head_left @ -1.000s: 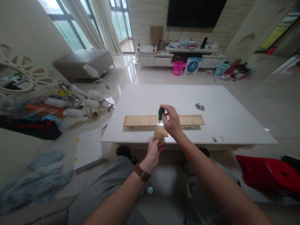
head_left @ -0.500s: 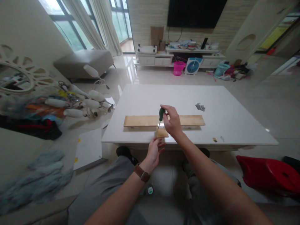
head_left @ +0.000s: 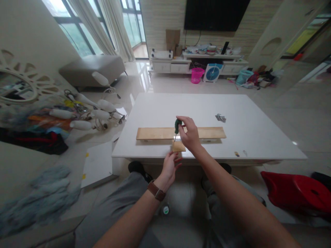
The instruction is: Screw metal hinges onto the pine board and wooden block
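My right hand is closed around the green handle of a screwdriver. The tool stands nearly upright, its tip meeting the far edge of a small wooden block. Behind that block a long wooden board lies crosswise on the white table, with a small bright metal piece between the two, partly hidden. At the near edge of the small block, my left hand touches it with its fingertips, the other fingers spread. A brown watch strap circles the left wrist.
A pile of small metal parts lies on the table to the right. Two small pieces are close to the front edge. A red stool stands at right, and a white panel leans at left.
The screwdriver handle has shifted very slightly to the left in my right hand. My left hand and both wooden pieces stay almost the same.
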{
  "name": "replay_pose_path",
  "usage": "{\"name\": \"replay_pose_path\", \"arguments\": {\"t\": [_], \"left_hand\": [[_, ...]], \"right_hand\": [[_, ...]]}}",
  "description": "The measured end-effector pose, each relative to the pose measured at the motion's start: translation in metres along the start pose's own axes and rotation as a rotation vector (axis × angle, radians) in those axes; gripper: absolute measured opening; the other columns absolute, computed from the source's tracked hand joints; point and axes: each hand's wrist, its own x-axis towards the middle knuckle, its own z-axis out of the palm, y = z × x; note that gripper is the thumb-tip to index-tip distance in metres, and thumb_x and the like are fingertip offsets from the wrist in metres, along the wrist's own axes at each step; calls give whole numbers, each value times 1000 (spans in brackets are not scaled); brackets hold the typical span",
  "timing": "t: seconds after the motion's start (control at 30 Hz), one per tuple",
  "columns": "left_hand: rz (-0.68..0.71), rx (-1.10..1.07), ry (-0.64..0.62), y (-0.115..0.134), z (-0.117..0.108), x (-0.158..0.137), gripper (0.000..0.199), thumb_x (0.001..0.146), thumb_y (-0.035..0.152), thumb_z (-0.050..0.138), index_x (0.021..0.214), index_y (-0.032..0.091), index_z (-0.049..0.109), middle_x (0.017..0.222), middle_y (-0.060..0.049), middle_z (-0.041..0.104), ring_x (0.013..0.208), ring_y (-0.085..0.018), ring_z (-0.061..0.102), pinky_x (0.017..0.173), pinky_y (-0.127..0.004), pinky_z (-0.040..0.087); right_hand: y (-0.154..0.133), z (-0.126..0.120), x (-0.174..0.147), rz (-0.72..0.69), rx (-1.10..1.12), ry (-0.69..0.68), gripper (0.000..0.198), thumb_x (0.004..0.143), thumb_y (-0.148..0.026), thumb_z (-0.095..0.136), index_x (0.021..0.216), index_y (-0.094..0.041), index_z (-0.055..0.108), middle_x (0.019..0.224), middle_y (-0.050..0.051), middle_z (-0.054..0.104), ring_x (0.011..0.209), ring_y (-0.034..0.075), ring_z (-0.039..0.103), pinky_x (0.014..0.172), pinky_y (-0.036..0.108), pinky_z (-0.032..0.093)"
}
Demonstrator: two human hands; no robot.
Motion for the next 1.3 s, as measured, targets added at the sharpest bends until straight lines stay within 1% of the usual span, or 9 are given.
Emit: {"name": "replay_pose_path", "arguments": {"t": [0.13, 0.2, 0.33, 0.43, 0.57, 0.8, 1.0, 1.13, 1.3], "left_hand": [[-5, 3, 1, 1, 1, -2, 19, 90, 15, 66, 108, 20, 64, 120, -9, 73, 86, -16, 73, 68, -27, 53], [-5, 6, 0, 0, 0, -1, 19, 89, 15, 66, 107, 20, 64, 121, -9, 73, 86, -16, 73, 69, -27, 53], [6, 10, -10, -2, -2, 1, 22, 87, 16, 68, 107, 20, 64, 125, -9, 73, 88, -16, 73, 70, -27, 53], [10, 12, -14, -3, -3, 3, 24, 86, 16, 69, 108, 21, 65, 125, -9, 72, 89, -17, 73, 71, -27, 54], [5, 6, 5, -4, -3, 6, 22, 87, 15, 67, 108, 21, 63, 120, -8, 73, 86, -16, 73, 69, -26, 53], [4, 17, 30, -8, -4, 17, 14, 91, 14, 64, 104, 19, 61, 109, -7, 71, 82, -15, 72, 66, -25, 52], [-13, 29, 84, -13, -5, 29, 23, 87, 12, 66, 107, 20, 59, 104, -4, 70, 78, -14, 71, 69, -25, 51], [-1, 34, 85, -15, -4, 33, 29, 85, 13, 70, 109, 21, 56, 101, -3, 69, 77, -14, 71, 71, -25, 51], [2, 60, 113, -16, -2, 29, 33, 87, 10, 64, 114, 22, 50, 100, -3, 67, 76, -15, 71, 68, -27, 52]], "right_hand": [[0, 0, 0, 19, -30, 12, 25, 97, -18, 65, 117, -30, 75, 107, 7, 69, 103, 26, 65, 82, 43, 59], [0, 0, 1, 27, -36, 18, 23, 96, -20, 69, 114, -31, 76, 104, 7, 66, 101, 26, 64, 81, 43, 58], [-1, 0, 1, 40, -21, 11, 24, 95, -20, 69, 115, -30, 75, 109, 7, 66, 104, 26, 65, 82, 43, 59], [-1, 0, 0, 45, -6, -15, 32, 93, -16, 67, 121, -30, 72, 116, 8, 69, 108, 25, 67, 82, 41, 59], [0, -1, 0, 35, 14, -45, 39, 92, -11, 63, 124, -30, 70, 116, 7, 71, 104, 23, 69, 83, 38, 60], [-5, -7, 2, -12, -7, 70, 41, 92, -9, 62, 126, -30, 69, 118, 7, 73, 107, 24, 70, 81, 38, 61], [-5, -13, 3, -15, -48, 157, 38, 95, -11, 60, 126, -31, 68, 118, 7, 72, 108, 24, 69, 78, 39, 60], [-6, -20, 2, -22, -64, 148, 39, 95, -11, 60, 127, -30, 67, 117, 7, 71, 107, 24, 69, 80, 40, 61], [-10, -34, -4, 27, -85, 78, 35, 99, -16, 57, 130, -27, 66, 118, 10, 68, 111, 25, 67, 85, 42, 63]]}}
